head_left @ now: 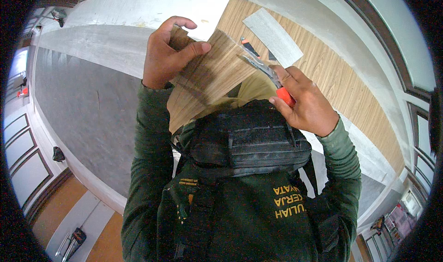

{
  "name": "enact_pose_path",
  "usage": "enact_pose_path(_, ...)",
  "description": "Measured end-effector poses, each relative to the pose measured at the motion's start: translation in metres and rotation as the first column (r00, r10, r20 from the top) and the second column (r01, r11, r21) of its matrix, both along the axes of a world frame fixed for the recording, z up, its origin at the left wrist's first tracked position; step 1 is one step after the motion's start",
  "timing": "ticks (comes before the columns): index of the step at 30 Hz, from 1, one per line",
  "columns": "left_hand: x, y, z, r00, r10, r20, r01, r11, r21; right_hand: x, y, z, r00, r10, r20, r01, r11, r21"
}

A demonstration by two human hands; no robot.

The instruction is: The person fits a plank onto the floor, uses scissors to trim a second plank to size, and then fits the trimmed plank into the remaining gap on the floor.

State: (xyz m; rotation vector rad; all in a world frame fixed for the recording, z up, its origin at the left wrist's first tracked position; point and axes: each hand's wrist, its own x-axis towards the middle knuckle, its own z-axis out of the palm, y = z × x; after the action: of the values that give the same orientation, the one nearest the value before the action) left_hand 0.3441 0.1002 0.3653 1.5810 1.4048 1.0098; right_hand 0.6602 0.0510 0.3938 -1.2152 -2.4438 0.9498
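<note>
While two bare hands share one piece, the count: one brown wood-grain sheet [221,68], one pair of scissors [266,70], one grey strip [273,36], one cutter knife [247,45], one pale wood-grain panel [332,68], one black bag [258,144].
Sheet: thin, streaked lengthwise in brown, curled at its far left end, straight along its right edge.
Scissors: silvery metal blades spread apart, orange-red handle.
Strip: pale grey, faintly grained, rectangular, lying on the far part of the panel.
Cutter knife: slim, orange and black, on the panel just left of the strip.
Bag: dark fabric, across the person's front, near side of the sheet.
Left hand [164,56]: grasping the sheet's far left end, thumb pressed on its face.
Right hand [307,100]: fingers wrapped around the scissors' handle.
Sheet against fingers: held before the body, right of the left thumb, left of the right fingers; scissor tips at its right edge, cut or contact unclear.
</note>
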Motion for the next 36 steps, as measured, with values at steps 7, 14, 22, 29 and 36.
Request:
enact_pose_path(7, 0.002, -0.003, -0.004, 0.998, -0.030, -0.052, 0.030, 1.000, -0.011, -0.001, 0.001, 0.000, 1.000, 0.017, -0.019, -0.016, 0.998, 0.065)
enact_pose_path(14, 0.004, -0.003, -0.006, 0.997, -0.038, -0.061, 0.037, 0.999, -0.013, -0.002, -0.003, -0.007, 0.998, -0.008, -0.059, 0.008, 1.000, 0.000)
enact_pose_path(22, 0.002, -0.003, -0.002, 0.994, -0.058, -0.098, 0.055, 0.998, -0.030, -0.001, -0.004, -0.022, 0.988, 0.010, -0.154, -0.002, 0.999, 0.048)
enact_pose_path(29, 0.023, -0.008, -0.005, 0.977, -0.116, -0.178, 0.120, 0.993, 0.014, -0.008, 0.004, -0.009, 0.983, -0.039, -0.182, 0.039, 0.999, -0.001)
enact_pose_path(36, 0.015, 0.011, -0.014, 0.974, -0.110, -0.197, 0.115, 0.993, 0.013, 0.030, -0.004, -0.011, 0.999, -0.005, -0.044, -0.001, 0.990, -0.139)
